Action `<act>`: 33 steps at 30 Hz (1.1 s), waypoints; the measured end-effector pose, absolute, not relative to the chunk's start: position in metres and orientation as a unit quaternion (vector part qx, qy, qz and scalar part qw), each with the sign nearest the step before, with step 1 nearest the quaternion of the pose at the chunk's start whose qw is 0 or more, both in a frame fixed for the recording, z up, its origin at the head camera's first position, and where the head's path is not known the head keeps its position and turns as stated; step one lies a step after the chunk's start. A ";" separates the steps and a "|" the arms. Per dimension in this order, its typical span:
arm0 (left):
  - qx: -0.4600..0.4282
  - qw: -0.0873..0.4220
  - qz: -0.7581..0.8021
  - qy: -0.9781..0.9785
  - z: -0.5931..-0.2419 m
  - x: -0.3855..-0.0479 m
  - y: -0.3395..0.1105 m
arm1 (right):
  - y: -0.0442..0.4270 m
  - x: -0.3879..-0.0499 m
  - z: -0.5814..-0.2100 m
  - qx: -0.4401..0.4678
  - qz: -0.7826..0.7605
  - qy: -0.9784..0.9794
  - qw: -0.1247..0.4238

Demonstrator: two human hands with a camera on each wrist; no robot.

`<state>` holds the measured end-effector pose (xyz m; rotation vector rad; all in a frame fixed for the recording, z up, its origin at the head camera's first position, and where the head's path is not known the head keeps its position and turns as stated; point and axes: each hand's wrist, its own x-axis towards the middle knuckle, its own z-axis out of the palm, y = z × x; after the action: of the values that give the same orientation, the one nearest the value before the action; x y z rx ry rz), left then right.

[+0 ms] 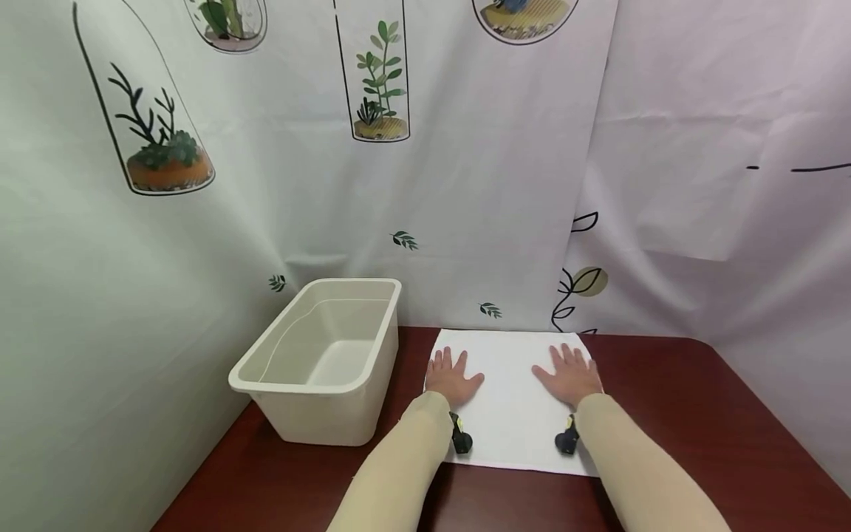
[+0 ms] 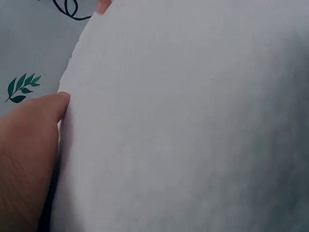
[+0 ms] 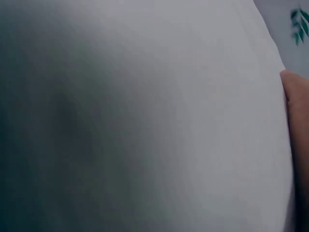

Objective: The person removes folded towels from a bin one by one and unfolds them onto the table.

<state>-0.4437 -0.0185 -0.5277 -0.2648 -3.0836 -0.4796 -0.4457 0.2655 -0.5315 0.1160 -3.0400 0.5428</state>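
A white cloth lies spread flat on the dark red table, close to the back wall. On its left part rests my left hand, palm down with the fingers spread and the thumb pointing inward. My right hand lies the same way on the right part, fingers spread away from me. Bare cloth lies between the two hands. The left wrist view has the thumb side of the left hand along the cloth. In the right wrist view, part of the right hand shows beside the cloth.
A cream plastic tub with nothing visible inside stands on the table left of the cloth. Dark red tabletop extends to the right. Behind hangs a white fabric backdrop printed with plants. Small black devices sit at both wrists.
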 end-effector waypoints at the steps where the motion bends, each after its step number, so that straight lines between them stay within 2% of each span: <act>1: -0.079 0.006 -0.156 -0.985 -0.526 -0.442 -0.020 | 0.273 -0.444 -0.530 0.027 0.176 -0.984 0.027; 8: -0.065 0.009 -0.169 -0.983 -0.516 -0.433 -0.024 | 0.295 -0.432 -0.525 0.004 0.174 -0.984 0.024; 15: -0.057 0.010 -0.177 -0.982 -0.515 -0.429 -0.021 | 0.294 -0.429 -0.522 0.002 0.172 -0.985 0.020; 23: -0.043 -0.011 -0.182 -0.982 -0.506 -0.423 -0.021 | 0.287 -0.430 -0.517 0.004 0.154 -0.988 0.024; 33: -0.039 -0.014 -0.177 -0.983 -0.494 -0.402 -0.022 | 0.282 -0.410 -0.509 0.006 0.172 -0.985 -0.003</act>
<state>-0.4018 -0.0222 -0.4939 -0.1244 -3.1178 -0.5624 -0.4103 0.2824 -0.5086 0.0179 -3.1009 0.5403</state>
